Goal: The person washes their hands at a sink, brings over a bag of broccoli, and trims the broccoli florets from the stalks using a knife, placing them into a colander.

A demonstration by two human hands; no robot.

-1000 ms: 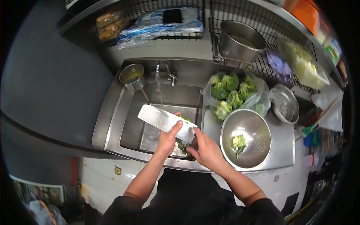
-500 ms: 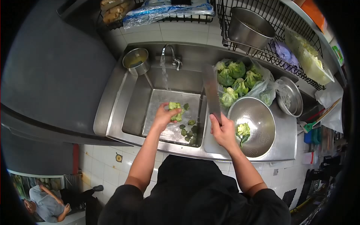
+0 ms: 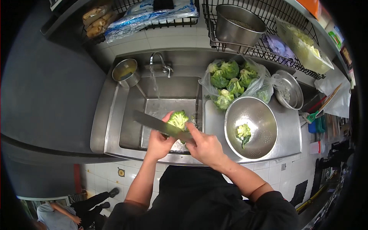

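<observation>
Over the sink (image 3: 132,130), my left hand (image 3: 159,145) holds a green broccoli head (image 3: 178,119). My right hand (image 3: 207,148) grips a wide-bladed knife (image 3: 153,122), whose blade lies across the near side of the broccoli and points left. Part of the left hand is hidden behind the blade. Water runs from the faucet (image 3: 158,57) into the sink. To the right, a steel colander (image 3: 264,132) holds one broccoli piece (image 3: 243,132). Behind it sits a clear plastic bag with several broccoli heads (image 3: 230,71).
A steel pot (image 3: 132,79) stands at the sink's back left corner. A steel bowl (image 3: 297,92) is right of the bag. Wire racks above hold a large pot (image 3: 234,32) and a plastic basket (image 3: 306,57). A seated person (image 3: 57,216) shows at lower left.
The knife has swung from upright at the right to across the broccoli in my left hand. Both hands are now close together. The view has shifted slightly.
</observation>
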